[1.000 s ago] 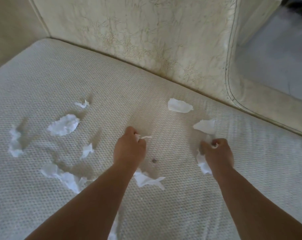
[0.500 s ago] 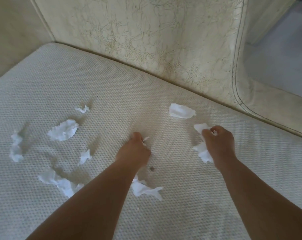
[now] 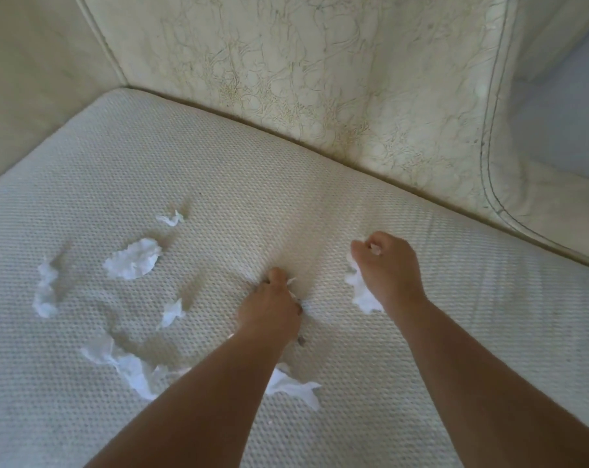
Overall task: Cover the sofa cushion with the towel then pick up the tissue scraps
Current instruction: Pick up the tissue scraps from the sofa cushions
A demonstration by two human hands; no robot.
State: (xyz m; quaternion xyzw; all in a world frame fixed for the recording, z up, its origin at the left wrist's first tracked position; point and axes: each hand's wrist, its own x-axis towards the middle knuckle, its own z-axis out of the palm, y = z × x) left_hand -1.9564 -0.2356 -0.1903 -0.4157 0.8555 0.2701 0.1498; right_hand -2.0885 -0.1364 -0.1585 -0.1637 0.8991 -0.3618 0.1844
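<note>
Home living room: worn cracked-leather sofa [image 3: 320,79], towel-covered seat cushion [image 3: 219,184].

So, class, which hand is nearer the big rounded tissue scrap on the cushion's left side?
Left. The left hand, gripping a small scrap, sits right of the big rounded tissue scrap; the right hand, holding other scraps, is farther right, beyond the left hand.

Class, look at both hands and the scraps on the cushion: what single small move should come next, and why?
Probably the left hand should shift to the small scrap just to its left. Both hands grip tissue, the right hand a fuller wad, and most loose scraps lie on the left side.
</note>
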